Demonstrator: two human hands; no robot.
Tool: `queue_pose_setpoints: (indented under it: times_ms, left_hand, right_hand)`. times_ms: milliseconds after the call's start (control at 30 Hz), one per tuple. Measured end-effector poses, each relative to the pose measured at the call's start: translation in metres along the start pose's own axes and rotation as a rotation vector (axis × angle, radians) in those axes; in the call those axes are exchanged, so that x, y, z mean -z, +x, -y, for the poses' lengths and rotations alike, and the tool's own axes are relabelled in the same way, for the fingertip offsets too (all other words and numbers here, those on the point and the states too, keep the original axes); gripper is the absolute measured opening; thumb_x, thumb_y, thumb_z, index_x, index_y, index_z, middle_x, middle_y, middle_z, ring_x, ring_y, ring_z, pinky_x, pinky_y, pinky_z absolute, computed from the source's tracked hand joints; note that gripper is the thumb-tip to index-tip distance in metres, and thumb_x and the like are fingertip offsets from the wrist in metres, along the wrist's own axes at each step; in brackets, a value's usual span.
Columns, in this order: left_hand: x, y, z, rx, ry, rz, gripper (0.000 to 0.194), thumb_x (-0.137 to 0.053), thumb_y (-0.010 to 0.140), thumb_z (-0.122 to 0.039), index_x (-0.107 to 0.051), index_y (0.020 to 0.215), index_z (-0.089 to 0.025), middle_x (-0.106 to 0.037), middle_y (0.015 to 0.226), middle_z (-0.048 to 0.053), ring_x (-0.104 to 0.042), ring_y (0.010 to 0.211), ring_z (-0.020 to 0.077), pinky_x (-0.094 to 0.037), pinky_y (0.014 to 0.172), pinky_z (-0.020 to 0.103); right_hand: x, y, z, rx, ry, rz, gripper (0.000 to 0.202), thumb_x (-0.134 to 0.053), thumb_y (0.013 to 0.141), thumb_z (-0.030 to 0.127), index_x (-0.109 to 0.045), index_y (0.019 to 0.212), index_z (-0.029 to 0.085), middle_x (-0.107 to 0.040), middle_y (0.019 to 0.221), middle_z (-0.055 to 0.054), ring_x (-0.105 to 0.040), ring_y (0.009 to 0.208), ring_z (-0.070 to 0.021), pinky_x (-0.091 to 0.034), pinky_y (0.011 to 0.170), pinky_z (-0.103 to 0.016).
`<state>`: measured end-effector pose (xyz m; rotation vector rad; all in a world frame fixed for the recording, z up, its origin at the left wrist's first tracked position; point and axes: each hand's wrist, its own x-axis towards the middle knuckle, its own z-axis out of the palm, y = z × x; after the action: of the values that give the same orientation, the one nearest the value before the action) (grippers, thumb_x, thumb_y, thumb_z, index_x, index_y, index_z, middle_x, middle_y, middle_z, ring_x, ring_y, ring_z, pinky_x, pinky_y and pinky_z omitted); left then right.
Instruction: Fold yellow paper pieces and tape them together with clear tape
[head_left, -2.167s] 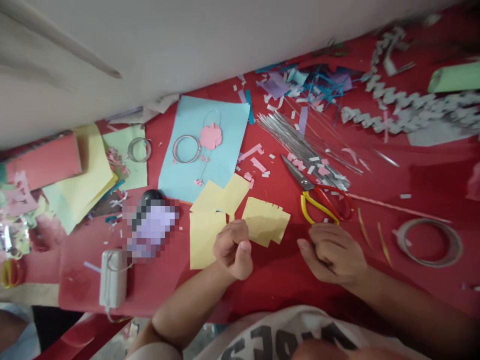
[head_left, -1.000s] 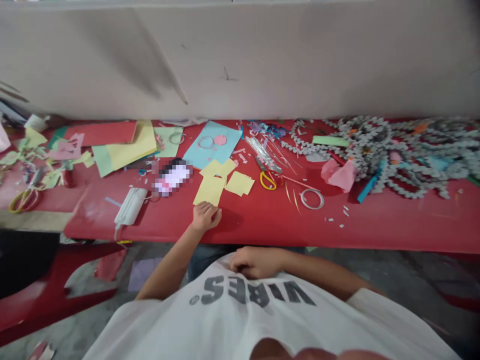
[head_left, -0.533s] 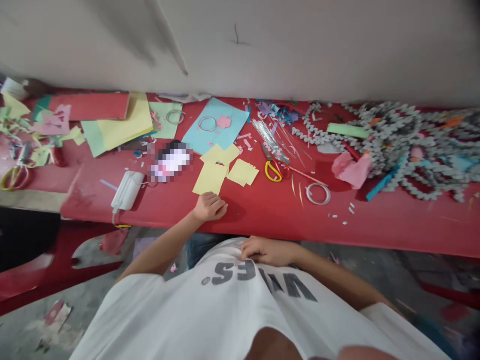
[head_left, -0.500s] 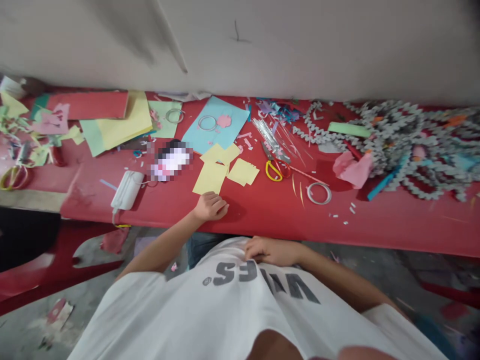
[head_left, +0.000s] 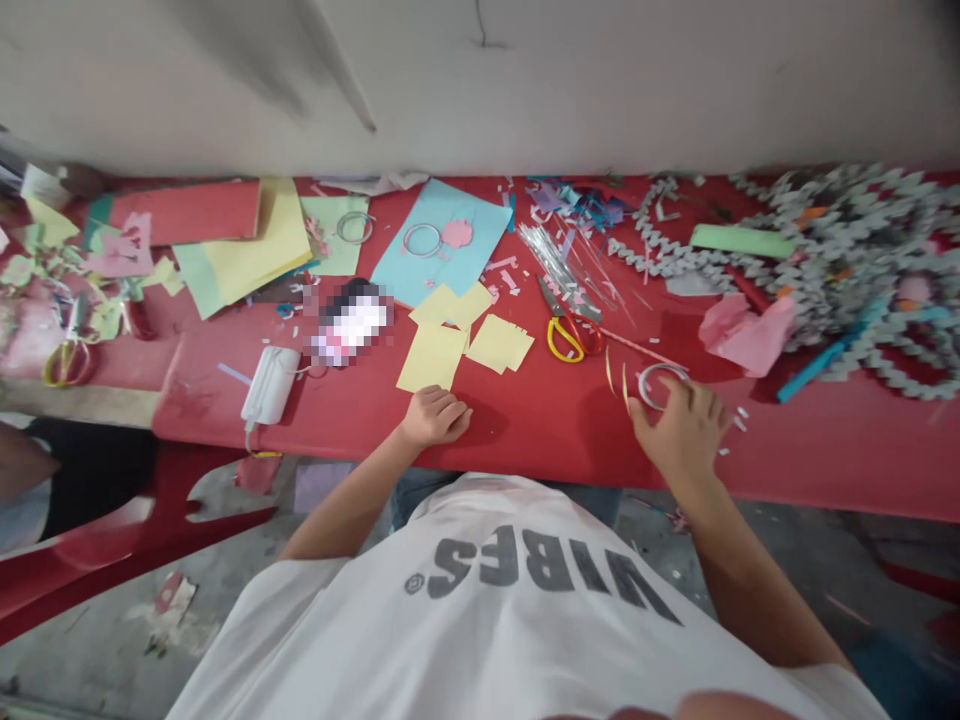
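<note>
My left hand [head_left: 437,415] rests in a loose fist on the red table [head_left: 540,430], just below a yellow paper square [head_left: 431,358]. No object shows in its curled fingers. Over on the right, my right hand [head_left: 682,425] reaches across the table, thumb and fingers spread around the near side of a thin white ring [head_left: 643,385]; whether the fingertips touch it I cannot tell. Two thin golden slivers [head_left: 625,380] lie by the thumb. Scissors [head_left: 568,335] with yellow and red handles lie up and left of that hand, beside a thin pink stick [head_left: 645,348].
Yellow paper pieces [head_left: 501,343], a blue sheet [head_left: 480,225] bearing a ring and a pink paper flower [head_left: 457,234], and a white power bank [head_left: 271,385] occupy the middle and left. Grey zigzag paper garlands [head_left: 847,240] heap at right. A person sits at far left.
My right hand has left my shirt front and moved out to the right, opening over the white ring. My left hand keeps its place by the yellow paper. The view has shifted slightly.
</note>
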<state>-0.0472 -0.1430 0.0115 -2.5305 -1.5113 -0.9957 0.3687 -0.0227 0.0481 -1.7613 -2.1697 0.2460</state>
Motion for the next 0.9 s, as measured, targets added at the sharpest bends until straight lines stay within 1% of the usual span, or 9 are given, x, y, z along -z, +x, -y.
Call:
queue_pose_setpoints:
  times_ms: [133,233,300,433,533,600,667,767,900]
  left_hand:
    - [0.004,0.006,-0.001,0.064,-0.061,-0.072,0.011,-0.062,0.092,-0.017,-0.061,0.081,-0.021,-0.061,0.060,-0.001,-0.056,0.051,0.0143,-0.038,0.054,0.031]
    - [0.003,0.027,-0.011,0.115,-0.170,-0.089,0.007,-0.063,0.092,-0.019,-0.063,0.086,-0.021,-0.066,0.068,0.001,-0.062,0.057,0.0155,-0.045,0.057,0.031]
    - [-0.003,0.054,-0.020,0.155,-0.281,-0.077,0.007,-0.063,0.095,-0.024,-0.066,0.101,-0.021,-0.071,0.082,0.005,-0.068,0.068,0.0174,-0.053,0.064,0.031]
    - [-0.031,0.121,-0.026,0.208,-0.501,-0.079,0.057,-0.063,0.099,-0.047,-0.045,0.147,-0.020,-0.066,0.131,0.017,-0.071,0.108,0.0235,-0.062,0.088,0.036]
    - [-0.056,0.151,-0.018,0.265,-0.752,-0.232,0.063,-0.056,0.099,-0.062,-0.047,0.148,-0.023,-0.061,0.141,0.017,-0.067,0.122,0.0293,-0.059,0.101,0.044]
    - [-0.068,0.153,-0.009,0.358,-0.754,-0.337,0.063,-0.057,0.097,-0.065,-0.050,0.144,-0.023,-0.065,0.135,0.016,-0.068,0.120,0.0293,-0.059,0.101,0.045]
    - [-0.074,0.147,0.000,0.387,-0.771,-0.347,0.064,-0.062,0.095,-0.065,-0.051,0.140,-0.021,-0.068,0.129,0.016,-0.069,0.118,0.0284,-0.059,0.100,0.045]
    - [-0.076,0.135,0.009,0.385,-0.805,-0.307,0.069,-0.066,0.094,-0.061,-0.042,0.145,-0.020,-0.071,0.121,0.016,-0.073,0.109,0.0252,-0.062,0.095,0.041]
    - [-0.071,0.132,0.016,0.380,-0.700,-0.250,0.060,-0.071,0.092,-0.059,-0.056,0.137,-0.022,-0.073,0.122,0.013,-0.072,0.111,0.0259,-0.059,0.098,0.042]
  right_hand:
    - [-0.011,0.006,-0.031,-0.001,-0.075,-0.020,0.023,-0.049,0.095,0.033,-0.063,0.099,0.016,-0.064,0.105,-0.019,-0.052,0.106,-0.0366,-0.029,0.101,-0.058]
    - [-0.013,0.008,-0.025,0.035,0.003,-0.108,0.022,-0.045,0.096,0.031,-0.060,0.101,0.015,-0.065,0.095,-0.019,-0.056,0.096,-0.0342,-0.033,0.100,-0.058]
    - [-0.018,0.013,-0.004,0.084,0.093,-0.158,0.026,-0.044,0.098,0.034,-0.058,0.104,0.013,-0.065,0.090,-0.019,-0.059,0.090,-0.0332,-0.040,0.095,-0.054]
    - [-0.050,0.038,0.070,0.276,0.336,-0.108,0.034,-0.051,0.100,0.050,-0.057,0.110,0.019,-0.069,0.092,-0.012,-0.066,0.086,-0.0283,-0.051,0.080,-0.040]
    - [-0.078,0.066,0.123,0.387,0.496,-0.114,0.034,-0.046,0.104,0.050,-0.054,0.116,0.019,-0.070,0.101,-0.013,-0.067,0.090,-0.0277,-0.053,0.082,-0.042]
    - [-0.092,0.082,0.143,0.442,0.575,-0.123,0.035,-0.039,0.107,0.046,-0.051,0.123,0.018,-0.068,0.110,-0.016,-0.067,0.097,-0.0282,-0.053,0.085,-0.044]
    - [-0.101,0.091,0.151,0.520,0.619,-0.114,0.036,-0.039,0.107,0.049,-0.055,0.115,0.018,-0.069,0.102,-0.015,-0.066,0.093,-0.0289,-0.053,0.083,-0.045]
    - [-0.110,0.095,0.146,0.584,0.645,-0.095,0.036,-0.041,0.105,0.051,-0.058,0.103,0.019,-0.067,0.090,-0.012,-0.063,0.084,-0.0285,-0.051,0.080,-0.046]
    - [-0.111,0.092,0.136,0.581,0.657,-0.104,0.028,-0.044,0.104,0.045,-0.057,0.099,0.021,-0.064,0.086,-0.009,-0.058,0.081,-0.0272,-0.048,0.084,-0.048]
